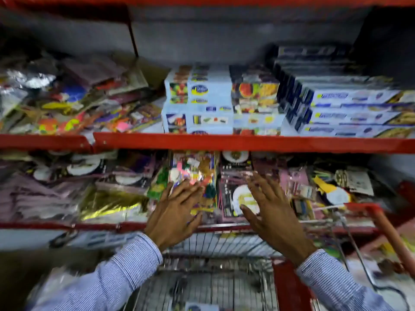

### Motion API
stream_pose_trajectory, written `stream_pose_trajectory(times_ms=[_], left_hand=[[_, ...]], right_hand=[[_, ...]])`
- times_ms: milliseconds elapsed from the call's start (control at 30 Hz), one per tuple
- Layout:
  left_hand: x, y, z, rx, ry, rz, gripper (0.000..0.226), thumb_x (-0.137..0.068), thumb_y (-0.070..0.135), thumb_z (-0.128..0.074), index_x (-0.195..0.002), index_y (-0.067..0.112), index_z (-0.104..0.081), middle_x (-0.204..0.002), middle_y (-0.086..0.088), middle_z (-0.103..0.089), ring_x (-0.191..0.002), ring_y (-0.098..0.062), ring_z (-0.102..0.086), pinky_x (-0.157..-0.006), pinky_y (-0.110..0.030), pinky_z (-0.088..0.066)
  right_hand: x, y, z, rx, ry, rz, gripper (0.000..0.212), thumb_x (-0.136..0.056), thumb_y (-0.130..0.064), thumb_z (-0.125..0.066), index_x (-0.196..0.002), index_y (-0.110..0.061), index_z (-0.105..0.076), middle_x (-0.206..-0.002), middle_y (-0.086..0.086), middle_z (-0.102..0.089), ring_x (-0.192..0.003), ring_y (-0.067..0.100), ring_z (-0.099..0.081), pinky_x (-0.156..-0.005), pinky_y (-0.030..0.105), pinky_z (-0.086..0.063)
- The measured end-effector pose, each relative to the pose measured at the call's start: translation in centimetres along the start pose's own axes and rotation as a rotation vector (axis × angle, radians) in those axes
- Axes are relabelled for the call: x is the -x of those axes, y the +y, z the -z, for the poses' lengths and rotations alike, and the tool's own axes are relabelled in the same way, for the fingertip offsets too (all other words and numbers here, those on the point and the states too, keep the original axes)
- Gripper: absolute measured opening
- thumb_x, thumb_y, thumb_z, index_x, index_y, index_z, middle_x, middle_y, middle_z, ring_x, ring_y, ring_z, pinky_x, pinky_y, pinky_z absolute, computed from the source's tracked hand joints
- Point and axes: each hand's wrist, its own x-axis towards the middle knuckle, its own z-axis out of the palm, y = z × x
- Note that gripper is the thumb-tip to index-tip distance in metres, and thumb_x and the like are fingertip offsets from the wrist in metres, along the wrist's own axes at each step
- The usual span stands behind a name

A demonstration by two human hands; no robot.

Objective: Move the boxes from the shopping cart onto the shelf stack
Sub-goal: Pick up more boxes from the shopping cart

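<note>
So, both grips are at the lower shelf (89, 226), near the middle of its front edge, above the wire cart (213, 243) parked against it. Left grip (177, 212): fingers straight & fanned apart, nothing clamped, tips lying over the near end of the colourful pkt (193, 167). Right grip (271, 212): same, fingers spread wide, thumb out toward the left, holding nothing, over the dark pkt (235, 173) w/ the white disc on it. The frame is blurred, so can't tell if either grip really touches the plastic or just hovers.

Key relation: the two pkts lie side by side, each w/ its long axis running from the shelf's front edge toward the back, i.e. straight ahead of the wrists. The colourful pkt is dead ahead of the left grip. The dark pkt is ahead of the right grip, slightly to its thumb side. So each grip has its own pkt, no crossing needed.

Judging by that, the next move is prob. a short reach along the long axis, then fingers curl on the near short end & pull back toward the front edge and the cart. Risk: neighbouring pkts overlap these, esp. the gold foil (107, 205) further left, & may drag along.
</note>
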Motion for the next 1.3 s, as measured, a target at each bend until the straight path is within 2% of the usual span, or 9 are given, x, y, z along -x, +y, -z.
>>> stream_pose_trajectory(times_ms=[200,333,433,567,733,867,1000,1133,1300], left_hand=[[8.9,0.6,-8.3,0.115,-0.266,0.156,0.052,-0.082,0.039,-0.066,-0.13,0.021,-0.059,-0.132,0.0,-0.065,-0.127,-0.027,-0.056,-0.106,-0.05,-0.044],[14.6,1.6,-15.2,0.19,-0.558,0.231,0.049,-0.088,0.042,-0.05,-0.13,0.019,-0.06,-0.129,-0.006,-0.066,-0.122,-0.029,-0.058,-0.107,-0.046,-0.043],[16.9,2.0,-19.3,0.2,-0.783,0.27,0.048,-0.094,0.04,-0.053,-0.138,0.019,-0.054,-0.136,-0.007,-0.061,-0.125,-0.029,-0.055,-0.104,-0.041,-0.041],[18.4,2.7,-23.6,0.291,-0.979,0.194,0.038,-0.098,0.03,-0.054,-0.135,0.019,-0.056,-0.132,-0.008,-0.063,-0.118,-0.03,-0.058,-0.095,-0.039,-0.047],[20.6,3.8,-28.2,0.244,-1.163,-0.021,0.027,-0.1,0.01,-0.046,-0.119,-0.002,-0.061,-0.122,-0.024,-0.062,-0.112,-0.038,-0.058,-0.094,-0.043,-0.046],[20.1,3.8,-29.8,0.134,-1.225,-0.177,0.021,-0.094,0.006,-0.05,-0.11,0.009,-0.063,-0.111,-0.012,-0.067,-0.103,-0.034,-0.061,-0.086,-0.045,-0.052],[20.8,3.7,-31.1,0.131,-1.168,-0.336,0.02,-0.088,0.001,-0.052,-0.102,0.01,-0.064,-0.105,-0.009,-0.067,-0.099,-0.032,-0.062,-0.071,-0.039,-0.053],[21.8,4.0,-32.0,0.146,-1.113,-0.397,0.016,-0.091,0.008,-0.05,-0.104,0.01,-0.06,-0.107,-0.01,-0.063,-0.101,-0.032,-0.06,-0.075,-0.04,-0.046],[21.8,4.8,-32.9,0.086,-1.042,-0.404,0.026,-0.091,0.015,-0.053,-0.114,0.004,-0.051,-0.116,-0.016,-0.057,-0.11,-0.036,-0.053,-0.079,-0.045,-0.048]], right_hand=[[7.3,1.9,-8.5,-0.139,-0.168,-0.099,0.053,-0.093,-0.031,-0.061,-0.143,-0.015,-0.05,-0.149,0.008,-0.05,-0.137,0.035,-0.045,-0.11,0.05,-0.044],[11.8,3.0,-16.1,-0.183,-0.425,-0.18,0.049,-0.094,-0.027,-0.059,-0.141,-0.012,-0.053,-0.143,0.012,-0.055,-0.131,0.037,-0.051,-0.106,0.048,-0.047],[14.8,3.3,-21.6,-0.181,-0.618,-0.206,0.049,-0.095,-0.029,-0.056,-0.142,-0.015,-0.051,-0.141,0.011,-0.057,-0.132,0.033,-0.051,-0.106,0.041,-0.046],[16.4,3.5,-28.0,-0.208,-0.866,-0.209,0.055,-0.098,-0.031,-0.052,-0.15,-0.02,-0.04,-0.152,0.008,-0.047,-0.141,0.026,-0.043,-0.113,0.036,-0.04],[17.0,3.7,-34.0,-0.146,-1.089,-0.071,0.057,-0.101,-0.034,-0.049,-0.153,-0.018,-0.033,-0.155,0.01,-0.043,-0.142,0.027,-0.041,-0.114,0.036,-0.038],[17.4,3.8,-36.3,-0.095,-1.132,0.07,0.058,-0.097,-0.036,-0.055,-0.149,-0.017,-0.039,-0.144,0.009,-0.052,-0.134,0.031,-0.049,-0.108,0.044,-0.043],[16.5,4.2,-36.9,-0.002,-1.158,0.194,0.051,-0.097,-0.035,-0.055,-0.144,-0.017,-0.046,-0.138,0.006,-0.057,-0.123,0.031,-0.059,-0.101,0.045,-0.051],[15.8,4.5,-37.0,0.055,-1.113,0.167,0.047,-0.096,-0.032,-0.052,-0.137,-0.01,-0.044,-0.128,0.011,-0.06,-0.106,0.034,-0.066,-0.088,0.044,-0.056],[15.8,4.5,-37.7,0.051,-1.003,0.121,0.07,-0.09,-0.036,-0.06,-0.148,-0.01,-0.03,-0.138,0.014,-0.052,-0.123,0.036,-0.052,-0.097,0.047,-0.049]])
